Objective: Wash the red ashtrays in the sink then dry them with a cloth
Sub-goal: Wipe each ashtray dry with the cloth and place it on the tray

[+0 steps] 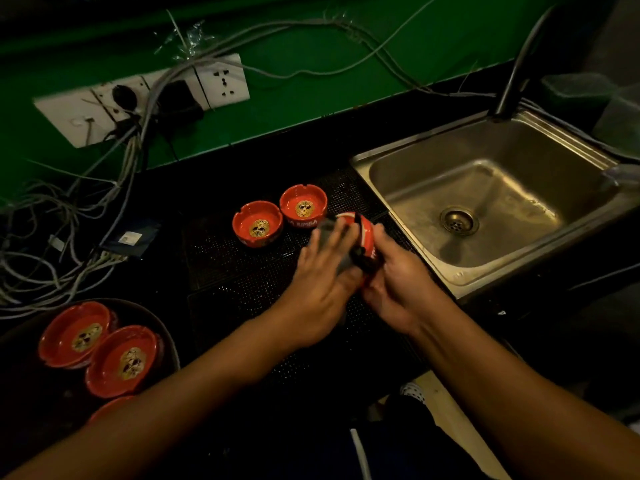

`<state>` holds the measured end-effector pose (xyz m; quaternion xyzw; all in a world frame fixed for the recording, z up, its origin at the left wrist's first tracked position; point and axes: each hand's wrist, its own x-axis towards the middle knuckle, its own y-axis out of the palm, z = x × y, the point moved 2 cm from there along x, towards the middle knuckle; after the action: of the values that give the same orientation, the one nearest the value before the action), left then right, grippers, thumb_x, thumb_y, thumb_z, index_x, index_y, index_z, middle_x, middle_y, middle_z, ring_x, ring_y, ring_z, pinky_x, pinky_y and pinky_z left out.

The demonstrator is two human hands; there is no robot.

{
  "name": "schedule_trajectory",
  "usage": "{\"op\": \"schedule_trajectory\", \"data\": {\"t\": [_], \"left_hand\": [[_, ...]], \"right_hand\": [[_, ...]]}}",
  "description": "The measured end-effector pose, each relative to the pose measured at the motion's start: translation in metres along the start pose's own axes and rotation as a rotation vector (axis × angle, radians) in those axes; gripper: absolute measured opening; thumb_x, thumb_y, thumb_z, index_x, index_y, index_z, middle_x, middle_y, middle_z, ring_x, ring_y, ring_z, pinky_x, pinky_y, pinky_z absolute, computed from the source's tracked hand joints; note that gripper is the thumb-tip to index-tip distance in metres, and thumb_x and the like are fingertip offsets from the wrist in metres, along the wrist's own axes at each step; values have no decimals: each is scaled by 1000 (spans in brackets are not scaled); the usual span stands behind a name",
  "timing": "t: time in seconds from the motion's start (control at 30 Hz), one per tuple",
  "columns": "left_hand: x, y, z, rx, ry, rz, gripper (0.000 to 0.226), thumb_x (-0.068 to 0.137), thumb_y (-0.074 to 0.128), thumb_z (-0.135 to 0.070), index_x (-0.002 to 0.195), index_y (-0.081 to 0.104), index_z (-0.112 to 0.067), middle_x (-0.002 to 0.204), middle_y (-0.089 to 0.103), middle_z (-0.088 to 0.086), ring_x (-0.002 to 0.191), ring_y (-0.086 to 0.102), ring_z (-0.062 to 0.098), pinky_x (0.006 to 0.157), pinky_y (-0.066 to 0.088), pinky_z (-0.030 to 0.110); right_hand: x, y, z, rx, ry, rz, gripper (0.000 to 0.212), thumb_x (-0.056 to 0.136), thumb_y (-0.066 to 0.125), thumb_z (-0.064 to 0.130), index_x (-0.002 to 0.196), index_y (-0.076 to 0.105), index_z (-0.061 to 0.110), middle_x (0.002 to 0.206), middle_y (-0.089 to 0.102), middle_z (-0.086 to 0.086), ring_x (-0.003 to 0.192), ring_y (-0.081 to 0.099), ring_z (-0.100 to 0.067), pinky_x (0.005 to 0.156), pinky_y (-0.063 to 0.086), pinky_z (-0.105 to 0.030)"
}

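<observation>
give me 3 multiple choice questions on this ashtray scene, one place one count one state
1. Where is the cloth? A in the sink B on the tray C on the held ashtray, under the left hand
2. How many ashtrays stand on the mat? A one B two C four
3. The held ashtray is A tipped on edge B lying flat C upside down
C, the left hand presses it there; B, two stand beside the hands; A, the right hand holds it on edge
</observation>
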<state>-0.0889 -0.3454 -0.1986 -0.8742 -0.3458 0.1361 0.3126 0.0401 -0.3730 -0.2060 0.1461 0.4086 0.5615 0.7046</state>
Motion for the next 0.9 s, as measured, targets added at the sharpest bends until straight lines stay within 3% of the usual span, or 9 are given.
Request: {"op": "schedule_trajectory", "data": {"t": [0.17,0.3,0.4,0.47,0.57,0.63,0.7,0.83,0.9], "left_hand": [[16,-11,5,167,41,-28,62,84,6,-70,141,-9,-51,155,-13,-23,144,-19,10,117,-9,39],[23,-25,18,-122,-237,-12,67,85,17,-74,146,16,-47,155,25,-7,141,24,20,113,21,41],[21,-29,16,-293,-288,-22,55,90,25,-68,132,46,-39,131,55,-3,121,53,14,104,40,35],[19,-31,17,-463,-367,-136,47,92,29,-64,111,59,-33,101,69,-2,94,66,9,85,53,27],[15,-25,31,-900,-638,-343,45,90,40,-62,101,60,-23,89,73,14,84,70,29,80,56,42],[13,-20,37,-1068,-685,-393,53,90,38,-64,114,58,-21,94,72,17,86,69,32,79,55,45],[9,-15,37,-1157,-706,-346,61,91,33,-66,117,61,-19,92,73,14,84,70,30,75,54,41],[1,-12,23,-1148,-622,-102,67,91,26,-66,80,78,-26,88,75,8,77,73,20,69,53,35],[0,-14,23,-1126,-572,-84,56,88,38,-66,109,70,-26,106,72,9,91,71,22,71,57,36]], "right_hand": [[-12,4,-17,-10,71,23,38,101,37,34,125,58,14,115,69,-13,93,70,-22,69,59,-34],[-14,4,-27,-12,119,66,49,95,43,40,135,49,12,125,61,-22,110,62,-37,76,57,-48],[-15,0,-24,-2,129,83,54,92,42,42,131,52,7,122,64,-20,103,66,-33,76,58,-47],[-16,-4,-22,-6,145,65,56,86,44,45,124,58,7,118,67,-18,98,68,-30,77,58,-47],[-17,-12,-17,-6,153,60,55,86,42,47,115,67,7,118,67,-17,100,68,-29,83,57,-46],[-18,-11,-12,18,152,71,54,87,40,46,108,73,8,117,68,-17,101,68,-28,86,55,-45],[-17,-9,-7,36,152,69,53,88,40,45,102,75,8,111,70,-16,97,70,-27,83,56,-41],[-9,-8,-1,-25,124,1,51,97,37,44,108,73,10,110,71,-14,96,70,-26,76,59,-39],[-6,-8,1,-99,111,-28,49,98,38,45,115,68,10,114,69,-14,100,69,-26,77,58,-38]]}}
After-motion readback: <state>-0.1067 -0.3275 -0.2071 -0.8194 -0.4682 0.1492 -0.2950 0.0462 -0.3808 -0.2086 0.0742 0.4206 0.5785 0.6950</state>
